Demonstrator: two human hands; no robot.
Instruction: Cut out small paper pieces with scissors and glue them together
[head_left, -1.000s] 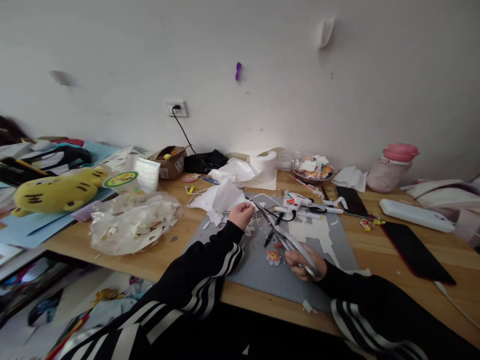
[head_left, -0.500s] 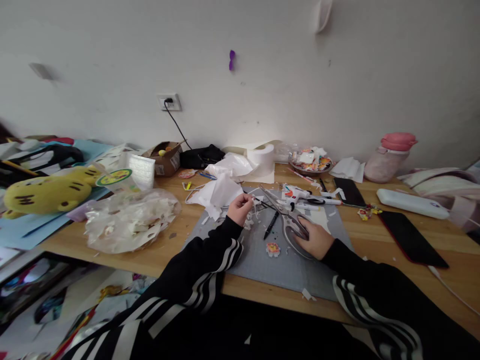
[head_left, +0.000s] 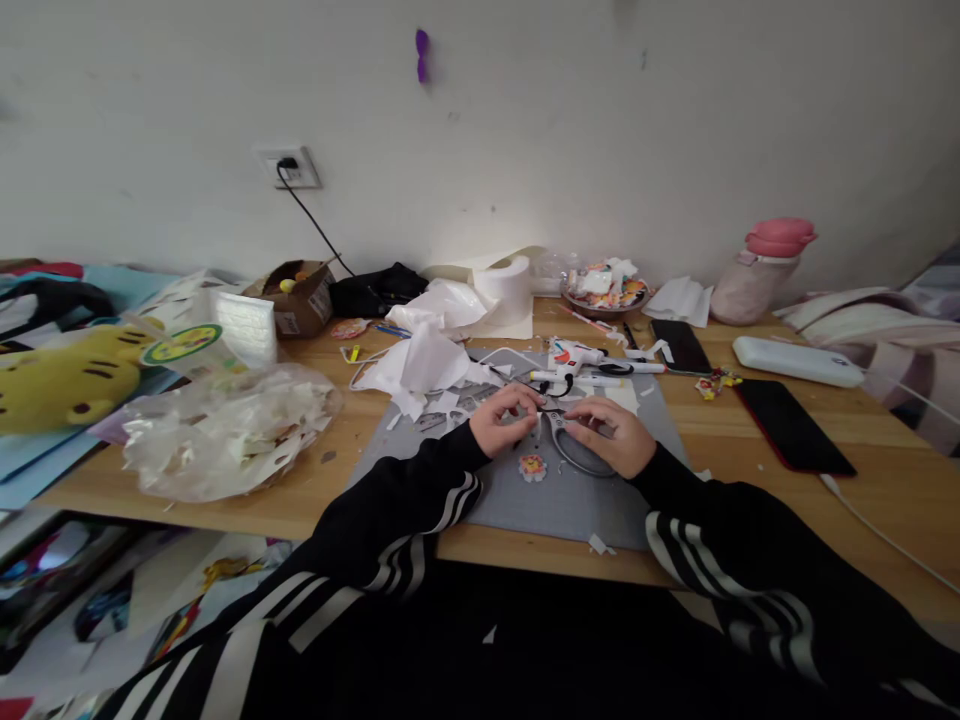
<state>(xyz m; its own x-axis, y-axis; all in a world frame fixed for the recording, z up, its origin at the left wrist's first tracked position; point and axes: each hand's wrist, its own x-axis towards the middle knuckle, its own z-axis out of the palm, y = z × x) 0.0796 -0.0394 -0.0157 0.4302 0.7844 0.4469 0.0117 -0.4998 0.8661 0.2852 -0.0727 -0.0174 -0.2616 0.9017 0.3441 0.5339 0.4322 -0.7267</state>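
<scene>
On a littered desk, scissors slant away leftward beside the right hand, the nearer; whether its bent fingers or the left hand grip anything is unclear.

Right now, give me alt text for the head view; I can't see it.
The left hand and right hand are close together above a grey mat, with grey-handled scissors by the right hand. Whether the left hand holds anything is unclear. A small orange flower-shaped piece lies nearer the wearer; a white glue gun lies beyond the hands.
</scene>
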